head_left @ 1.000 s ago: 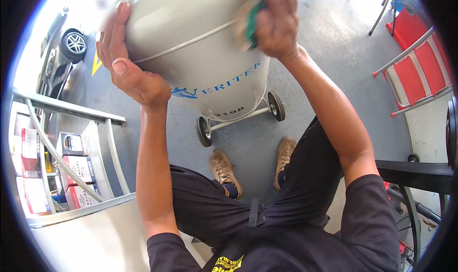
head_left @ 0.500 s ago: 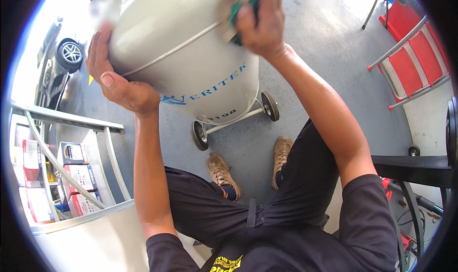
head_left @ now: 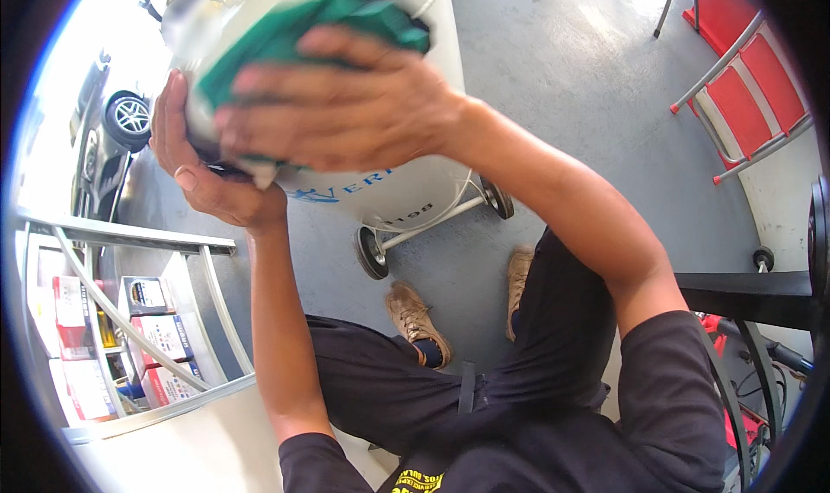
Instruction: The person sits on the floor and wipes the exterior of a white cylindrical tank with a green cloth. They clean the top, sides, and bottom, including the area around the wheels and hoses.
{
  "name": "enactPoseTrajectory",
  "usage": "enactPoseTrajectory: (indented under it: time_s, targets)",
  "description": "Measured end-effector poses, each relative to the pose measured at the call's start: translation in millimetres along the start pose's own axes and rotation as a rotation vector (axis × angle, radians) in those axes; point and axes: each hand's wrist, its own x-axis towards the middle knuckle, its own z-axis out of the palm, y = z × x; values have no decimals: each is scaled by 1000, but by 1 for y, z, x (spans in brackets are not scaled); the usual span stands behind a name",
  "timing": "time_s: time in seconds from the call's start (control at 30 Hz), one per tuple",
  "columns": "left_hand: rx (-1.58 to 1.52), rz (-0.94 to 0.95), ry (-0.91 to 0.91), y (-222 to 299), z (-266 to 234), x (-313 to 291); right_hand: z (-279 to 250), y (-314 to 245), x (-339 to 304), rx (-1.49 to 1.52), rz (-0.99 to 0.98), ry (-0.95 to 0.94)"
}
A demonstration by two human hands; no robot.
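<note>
A large light-grey wheeled tank (head_left: pixel 346 197) with blue lettering stands before me, tilted in the view. My right hand (head_left: pixel 346 104) lies across its front, blurred by motion, with a green cloth (head_left: pixel 320 31) held under the fingers against the surface. The cloth's darker far edge shows above the knuckles. Against the tank's left side rests my left hand (head_left: pixel 212 173), its fingers stretched along the curve and the thumb apart. A pale corner of cloth shows close to that thumb. Much of the tank's front is hidden behind my right hand and the cloth.
Below the tank are small wheels (head_left: pixel 372 253) on an axle, just ahead of my shoes (head_left: pixel 415 320). A metal rack (head_left: pixel 130 228) with several boxes (head_left: pixel 160 337) stands at left. Red folding chairs (head_left: pixel 743 104) are at far right; a parked car (head_left: pixel 95 165) is at far left.
My right hand has swept left and down with the green cloth, from the tank's upper right side across its front to near my left hand. The left hand stays on the side.
</note>
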Motion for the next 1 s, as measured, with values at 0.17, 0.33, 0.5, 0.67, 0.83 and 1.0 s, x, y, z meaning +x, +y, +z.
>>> enactPoseTrajectory:
  time_s: [0.17, 0.33, 0.5, 0.67, 0.83, 1.0]
  targets:
    - [17, 59, 44, -2, 3, 3, -11, 95, -35, 466, 720, 49]
    - [40, 66, 58, -2, 13, 0, 43, 113, -93, 900, 1395, 274]
    - [20, 21, 64, -4, 2, -3, -17, 54, 8, 357, 749, 47]
    - [-72, 77, 69, -20, 0, 0, -14, 12, 57, 253, 387, -18]
    - [-137, 92, -230, -34, -54, 25, -47, 46, 53, 274, 472, -263]
    - [-249, -279, -19, -70, -68, 38, -46, 50, 49, 284, 419, -297]
